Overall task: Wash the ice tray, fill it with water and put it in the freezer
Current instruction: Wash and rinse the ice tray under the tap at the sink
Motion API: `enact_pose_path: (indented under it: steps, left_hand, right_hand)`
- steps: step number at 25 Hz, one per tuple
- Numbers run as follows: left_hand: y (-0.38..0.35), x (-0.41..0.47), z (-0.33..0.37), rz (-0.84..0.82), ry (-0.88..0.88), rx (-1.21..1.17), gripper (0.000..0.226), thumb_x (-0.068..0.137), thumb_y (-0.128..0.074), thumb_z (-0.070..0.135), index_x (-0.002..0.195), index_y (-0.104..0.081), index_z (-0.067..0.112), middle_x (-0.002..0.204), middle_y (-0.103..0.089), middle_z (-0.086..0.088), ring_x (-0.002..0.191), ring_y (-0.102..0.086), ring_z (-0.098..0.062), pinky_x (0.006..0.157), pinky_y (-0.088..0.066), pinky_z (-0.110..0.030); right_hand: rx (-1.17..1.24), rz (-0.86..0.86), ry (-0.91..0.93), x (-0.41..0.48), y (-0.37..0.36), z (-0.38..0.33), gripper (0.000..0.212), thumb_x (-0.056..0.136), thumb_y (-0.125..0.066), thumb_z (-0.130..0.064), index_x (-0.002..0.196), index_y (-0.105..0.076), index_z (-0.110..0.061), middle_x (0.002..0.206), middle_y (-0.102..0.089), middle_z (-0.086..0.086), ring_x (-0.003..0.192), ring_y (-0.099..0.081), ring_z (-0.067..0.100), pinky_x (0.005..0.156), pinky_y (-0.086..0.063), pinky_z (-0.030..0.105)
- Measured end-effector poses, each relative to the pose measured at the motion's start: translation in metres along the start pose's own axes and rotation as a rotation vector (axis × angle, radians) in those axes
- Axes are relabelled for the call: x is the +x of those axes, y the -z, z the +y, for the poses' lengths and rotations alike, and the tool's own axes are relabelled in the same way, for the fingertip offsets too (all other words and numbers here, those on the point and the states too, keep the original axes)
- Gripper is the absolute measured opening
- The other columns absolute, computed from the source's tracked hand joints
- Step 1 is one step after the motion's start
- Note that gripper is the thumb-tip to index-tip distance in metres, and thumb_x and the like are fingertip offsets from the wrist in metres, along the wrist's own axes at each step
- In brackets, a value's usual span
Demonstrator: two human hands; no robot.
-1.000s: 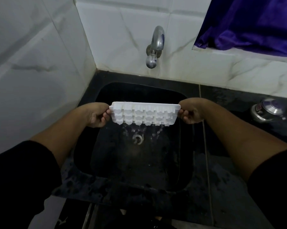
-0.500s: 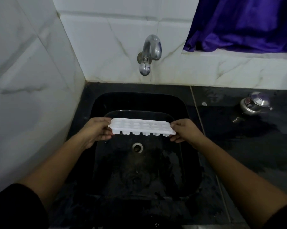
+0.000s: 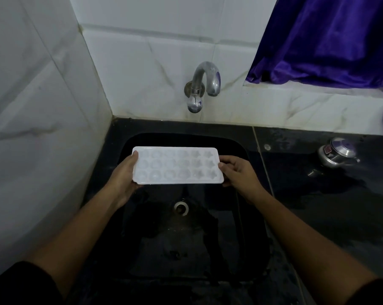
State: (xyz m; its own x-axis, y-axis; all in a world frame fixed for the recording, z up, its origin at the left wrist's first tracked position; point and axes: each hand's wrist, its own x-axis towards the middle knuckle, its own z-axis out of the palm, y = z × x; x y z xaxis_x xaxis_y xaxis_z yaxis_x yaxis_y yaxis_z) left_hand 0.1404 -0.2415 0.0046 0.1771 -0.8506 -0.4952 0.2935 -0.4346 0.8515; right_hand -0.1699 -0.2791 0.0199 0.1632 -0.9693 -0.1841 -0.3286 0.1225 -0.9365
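A white plastic ice tray [image 3: 177, 165] with star and round moulds hangs level over the black sink [image 3: 247, 212], its cavities facing up. My left hand [image 3: 124, 179] holds its left end, thumb on the rim and fingers underneath. My right hand [image 3: 239, 172] pinches the right end between thumb and fingers. The chrome tap [image 3: 204, 84] juts from the tiled back wall above and behind the tray, and no water runs from it. I cannot tell whether the cavities hold water.
The sink's drain [image 3: 181, 208] lies below the tray. A wet black counter [image 3: 329, 194] stretches to the right with a small steel pot [image 3: 338, 155] on it. White tiled walls close the left and back. A purple curtain [image 3: 331, 38] hangs top right.
The tray went from tilted on edge, dripping water, to lying flat with its cavities up. Both hands turned with it and kept their hold on its ends.
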Motion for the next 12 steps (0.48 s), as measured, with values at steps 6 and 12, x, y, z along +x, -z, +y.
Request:
enact_pose_path:
  steps: [6, 12]
  left_hand:
    - [0.015, 0.010, 0.004, 0.091, -0.013, -0.143, 0.048, 0.110, -0.045, 0.047, 0.134, -0.069, 0.014, 0.126, -0.076, -0.011, 0.117, -0.072, -0.034, 0.089, -0.058, -0.048]
    - [0.017, 0.019, 0.011, 0.132, -0.055, -0.133, 0.054, 0.109, -0.045, 0.052, 0.137, -0.067, 0.012, 0.130, -0.074, -0.015, 0.117, -0.071, -0.037, 0.091, -0.057, -0.049]
  right_hand:
    - [0.024, -0.074, -0.138, 0.049, -0.007, -0.037, 0.019, 0.106, -0.057, -0.021, 0.114, -0.068, -0.009, 0.100, -0.076, 0.013, 0.083, -0.075, 0.022, 0.064, -0.061, 0.033]
    - [0.184, 0.003, -0.223, 0.121, -0.011, -0.102, 0.035, 0.105, -0.056, -0.039, 0.127, -0.055, -0.011, 0.122, -0.064, 0.012, 0.102, -0.069, 0.027, 0.083, -0.061, 0.042]
